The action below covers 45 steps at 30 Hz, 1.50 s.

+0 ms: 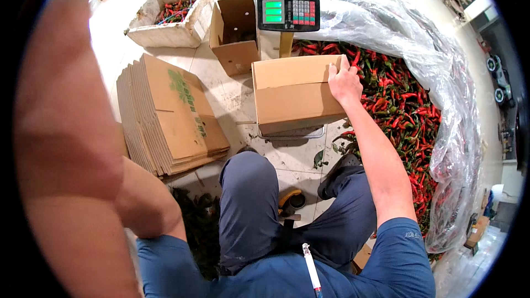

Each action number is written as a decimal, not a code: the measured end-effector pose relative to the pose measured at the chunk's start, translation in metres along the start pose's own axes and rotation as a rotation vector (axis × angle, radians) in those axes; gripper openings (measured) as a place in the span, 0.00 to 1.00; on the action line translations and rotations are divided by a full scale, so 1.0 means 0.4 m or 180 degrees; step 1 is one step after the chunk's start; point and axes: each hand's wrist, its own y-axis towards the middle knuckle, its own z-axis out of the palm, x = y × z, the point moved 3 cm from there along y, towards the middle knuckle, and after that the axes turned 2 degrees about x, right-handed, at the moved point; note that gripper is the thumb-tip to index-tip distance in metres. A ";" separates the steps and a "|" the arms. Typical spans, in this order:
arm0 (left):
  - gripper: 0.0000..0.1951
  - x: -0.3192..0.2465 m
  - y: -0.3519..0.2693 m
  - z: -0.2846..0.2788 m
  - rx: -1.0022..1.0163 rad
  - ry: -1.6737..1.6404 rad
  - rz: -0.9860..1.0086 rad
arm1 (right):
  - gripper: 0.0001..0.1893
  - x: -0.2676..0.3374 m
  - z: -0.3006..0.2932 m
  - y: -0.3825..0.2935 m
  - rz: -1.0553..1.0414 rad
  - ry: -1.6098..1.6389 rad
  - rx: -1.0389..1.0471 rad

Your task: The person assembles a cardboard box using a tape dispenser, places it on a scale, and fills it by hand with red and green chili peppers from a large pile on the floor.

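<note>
A closed cardboard box (296,97) rests on the platform of an electronic scale (312,133). Its display head (288,13), with green lit windows and a keypad, stands behind the box. My right hand (347,80) grips the box at its far right corner, thumb on the top and fingers at the edge. Raised close to the camera, my left arm (68,132) fills the left side as a blur; its fingers cannot be made out. A cigarette (311,267) with an ash tip juts up from the bottom of the view, in front of my chest.
Flattened cartons (165,111) stand stacked at left. Behind them are a foam box (165,35) holding peppers and an open carton (236,45). Red and green chili peppers (397,120) heap at right under plastic sheeting (451,140). A tape dispenser (293,200) lies between my legs.
</note>
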 end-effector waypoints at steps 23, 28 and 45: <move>0.35 0.807 -0.265 0.534 0.0078 0.0036 -0.2834 | 0.31 -0.033 0.013 0.008 0.0020 -0.0020 -0.0028; 0.34 0.794 -0.245 0.519 0.0155 0.0624 -0.2593 | 0.32 -0.029 0.021 -0.004 0.0017 0.0042 -0.0121; 0.30 0.633 -0.182 0.683 0.2075 0.3073 -0.0406 | 0.26 -0.124 0.002 -0.020 -0.0112 0.1868 -0.0755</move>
